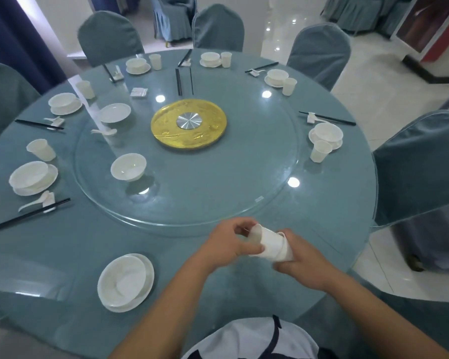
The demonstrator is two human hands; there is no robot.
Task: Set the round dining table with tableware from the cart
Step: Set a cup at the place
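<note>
Above the near edge of the round table both my hands hold a short stack of white cups lying on its side. My left hand pinches the rim of the outermost cup, while my right hand grips the base end of the stack. A white bowl on a plate sits at the near place, left of my hands. Around the table, several places hold a bowl on a plate, a cup, a spoon and black chopsticks.
On the glass turntable lie a loose bowl, a plate, a spoon, black chopsticks and a gold centre disc. Blue-covered chairs ring the table; one stands close at the right.
</note>
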